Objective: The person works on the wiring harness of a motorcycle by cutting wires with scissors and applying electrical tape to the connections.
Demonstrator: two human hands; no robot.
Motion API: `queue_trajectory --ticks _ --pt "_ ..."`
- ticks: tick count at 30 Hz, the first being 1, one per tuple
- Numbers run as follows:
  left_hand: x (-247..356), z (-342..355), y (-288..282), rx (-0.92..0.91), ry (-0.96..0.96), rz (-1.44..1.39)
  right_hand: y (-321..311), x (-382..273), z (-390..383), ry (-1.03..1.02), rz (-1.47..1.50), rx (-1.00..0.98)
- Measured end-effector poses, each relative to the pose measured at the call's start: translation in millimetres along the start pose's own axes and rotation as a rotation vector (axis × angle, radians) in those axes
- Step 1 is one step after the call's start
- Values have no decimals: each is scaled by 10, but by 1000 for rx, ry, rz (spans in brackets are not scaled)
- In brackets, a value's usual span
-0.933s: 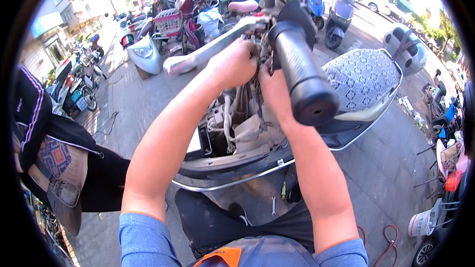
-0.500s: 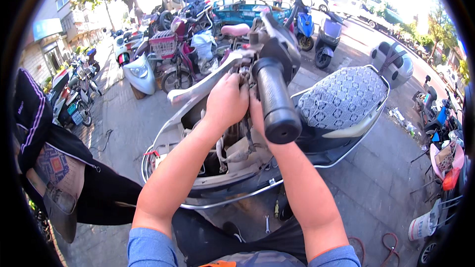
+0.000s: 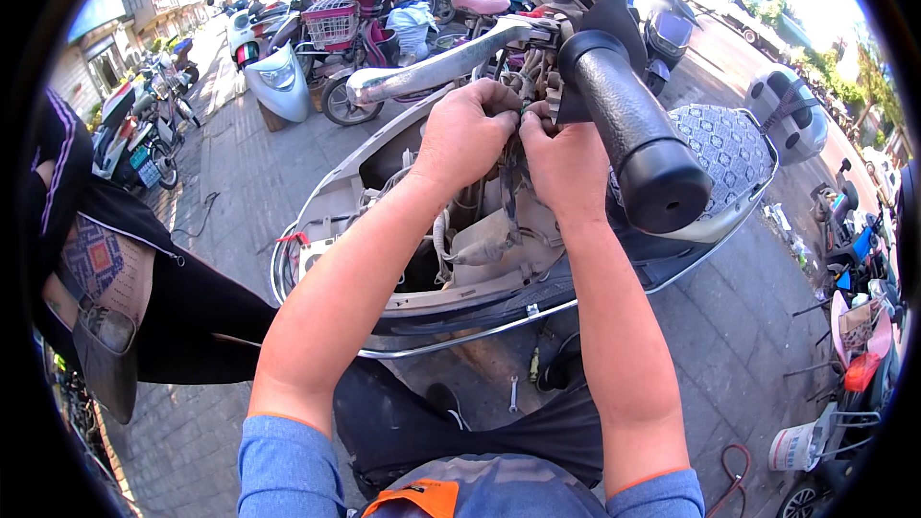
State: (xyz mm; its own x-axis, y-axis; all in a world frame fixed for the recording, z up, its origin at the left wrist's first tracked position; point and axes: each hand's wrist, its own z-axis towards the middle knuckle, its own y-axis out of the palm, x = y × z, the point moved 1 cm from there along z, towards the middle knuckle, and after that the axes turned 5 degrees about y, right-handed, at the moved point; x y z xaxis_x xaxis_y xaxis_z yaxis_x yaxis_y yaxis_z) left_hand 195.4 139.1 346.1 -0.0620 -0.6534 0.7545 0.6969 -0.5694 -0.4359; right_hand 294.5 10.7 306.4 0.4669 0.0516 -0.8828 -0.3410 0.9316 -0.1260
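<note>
My left hand (image 3: 470, 134) is closed among wires and cables (image 3: 526, 65) at an opened scooter's steering column, fingertips pinched on something small I cannot make out. My right hand (image 3: 562, 161) is closed right beside it, its fingers partly hidden, touching the same wiring. A black handlebar grip (image 3: 633, 129) angles above my right hand, and a silver bar (image 3: 413, 82) extends left above my left hand. The scooter's open body (image 3: 484, 264) shows dusty inner parts. Its patterned seat cover (image 3: 715, 144) lies behind the grip.
A person (image 3: 134, 297) in dark clothing stands at my left. A wrench (image 3: 513, 393) lies on the paving by my feet. Parked scooters and bikes (image 3: 326, 29) crowd the back; a white bucket (image 3: 796, 444) and red hose (image 3: 734, 475) are at lower right.
The view tilted up, then back down. Both hands stay at the wiring; my right hand now shows more below the grip, and its wrist sits farther right than half a second ago.
</note>
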Motion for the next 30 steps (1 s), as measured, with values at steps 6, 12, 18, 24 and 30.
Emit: queue_trajectory --ticks 6,12,18,24,30 --pt "-5 17 -44 -66 27 20 32 -105 -145 -228 -280 121" --pt "-44 -110 -36 -45 120 73 76 -196 -213 -366 -584 184" --pt "-52 -102 -44 -98 125 156 28 -143 -162 -425 -541 175" --pt "43 -172 -77 -92 109 200 66 -128 -239 -403 -565 204" --pt "15 -241 -228 -14 156 204 148 -331 -329 -496 -541 195"
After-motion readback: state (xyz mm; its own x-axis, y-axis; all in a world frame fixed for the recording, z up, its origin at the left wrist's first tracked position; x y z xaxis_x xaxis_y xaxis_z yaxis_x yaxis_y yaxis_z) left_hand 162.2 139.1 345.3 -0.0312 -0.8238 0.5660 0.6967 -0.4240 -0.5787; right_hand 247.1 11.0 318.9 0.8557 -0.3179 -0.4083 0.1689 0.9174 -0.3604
